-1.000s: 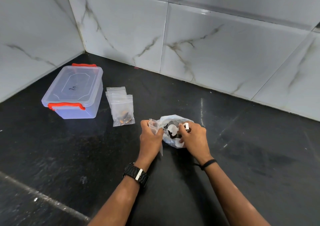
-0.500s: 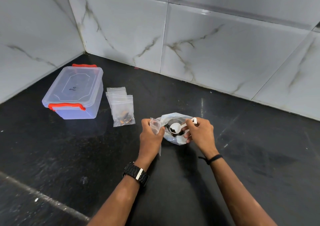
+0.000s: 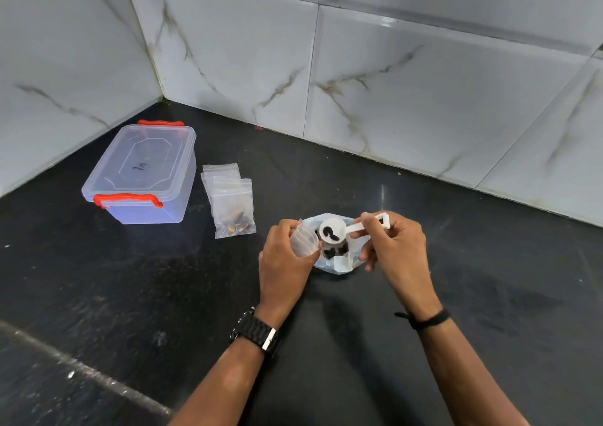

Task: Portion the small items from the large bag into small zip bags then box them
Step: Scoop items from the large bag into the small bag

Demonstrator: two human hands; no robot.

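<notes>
**Scoop held over the open bag**

The right hand [image 3: 393,249] pinches the handle of a white scoop [image 3: 346,228] between thumb and fingers, and the bowl of the scoop holds a few dark small items [image 3: 330,232]. It hangs above the large bag [image 3: 339,264], which lies open on the black counter [image 3: 130,295] with more dark pieces showing inside. The left hand [image 3: 284,262] grips a small zip bag [image 3: 305,241] just beside the scoop's bowl, fingers curled round it so its mouth stands open toward the scoop (whether the two touch cannot be told).

Further left, a filled zip bag [image 3: 233,208] lies flat on the counter, overlapping a few more zip bags [image 3: 220,172] behind it. The clear box [image 3: 143,174] with red latches sits near the corner of the marble-tiled wall [image 3: 424,83], lid on. A black watch [image 3: 257,332] circles the left wrist, and a black band [image 3: 427,319] circles the right.
</notes>
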